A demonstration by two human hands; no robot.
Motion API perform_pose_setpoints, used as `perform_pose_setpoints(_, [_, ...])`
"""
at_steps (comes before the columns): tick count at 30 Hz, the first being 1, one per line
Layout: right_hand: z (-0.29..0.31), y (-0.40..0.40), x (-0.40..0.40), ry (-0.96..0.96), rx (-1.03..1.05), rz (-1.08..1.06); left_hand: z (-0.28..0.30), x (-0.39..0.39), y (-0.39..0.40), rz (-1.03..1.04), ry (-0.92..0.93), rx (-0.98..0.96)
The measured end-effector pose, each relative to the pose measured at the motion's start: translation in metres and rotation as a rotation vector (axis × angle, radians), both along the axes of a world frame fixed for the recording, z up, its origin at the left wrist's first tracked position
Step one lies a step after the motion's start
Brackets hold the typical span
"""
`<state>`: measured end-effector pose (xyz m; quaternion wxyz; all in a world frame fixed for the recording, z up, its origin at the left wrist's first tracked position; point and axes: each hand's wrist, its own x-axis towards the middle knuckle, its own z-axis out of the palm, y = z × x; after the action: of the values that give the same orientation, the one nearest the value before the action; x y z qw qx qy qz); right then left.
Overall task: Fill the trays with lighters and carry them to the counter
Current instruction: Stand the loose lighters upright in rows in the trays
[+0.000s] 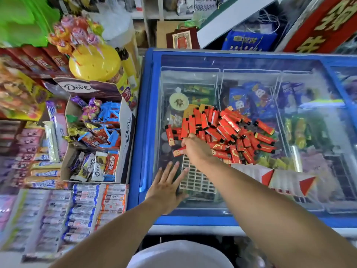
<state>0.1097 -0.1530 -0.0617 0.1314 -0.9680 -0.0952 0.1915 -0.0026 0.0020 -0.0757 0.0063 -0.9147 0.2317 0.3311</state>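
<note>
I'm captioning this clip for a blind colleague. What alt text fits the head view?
A person's right hand pinches a red lighter beside a pile of red lighters on the glass lid of a blue chest freezer. The left hand presses flat beside a white slotted tray, with shelves of chocolate and sweets to the left.

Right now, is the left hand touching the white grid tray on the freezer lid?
Touching. The head view shows the left hand lying flat, its fingers overlapping the left edge of the white grid tray, with no gap visible.
</note>
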Motion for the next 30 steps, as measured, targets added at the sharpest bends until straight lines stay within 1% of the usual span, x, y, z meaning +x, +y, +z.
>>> perform_pose_setpoints(4, [0.008, 0.004, 0.003, -0.025, -0.108, 0.104, 0.004, -0.003, -0.004, 0.015, -0.004, 0.033])
perform_pose_setpoints(7, [0.011, 0.005, 0.005, -0.025, -0.094, 0.16, 0.003, -0.006, -0.005, 0.017, -0.032, 0.045])
perform_pose_setpoints(9, [0.014, 0.003, 0.003, -0.047, -0.09, 0.159, 0.004, -0.009, 0.0, 0.008, -0.046, 0.05])
perform_pose_setpoints(12, [0.022, 0.0, -0.006, -0.184, -0.055, 0.109, 0.003, -0.017, 0.012, 0.016, -0.088, 0.023])
perform_pose_setpoints(14, [0.032, -0.001, -0.013, -0.225, -0.017, 0.058, 0.001, -0.021, 0.019, 0.007, -0.141, 0.013])
perform_pose_setpoints(17, [0.041, -0.006, -0.022, -0.163, -0.024, -0.004, -0.002, -0.023, 0.024, 0.001, -0.15, -0.001])
perform_pose_setpoints(21, [0.039, -0.007, -0.03, -0.089, 0.111, -0.11, 0.001, -0.019, 0.026, 0.017, -0.125, -0.043])
perform_pose_setpoints(23, [0.035, -0.002, -0.033, -0.061, 0.155, -0.096, 0.003, -0.017, 0.026, 0.024, -0.114, -0.044])
perform_pose_setpoints(26, [0.033, 0.007, -0.036, -0.035, 0.157, -0.071, 0.005, -0.016, 0.027, 0.054, -0.078, -0.037])
perform_pose_setpoints(30, [0.031, 0.016, -0.041, -0.024, 0.104, -0.044, 0.007, -0.016, 0.027, 0.053, -0.043, -0.031])
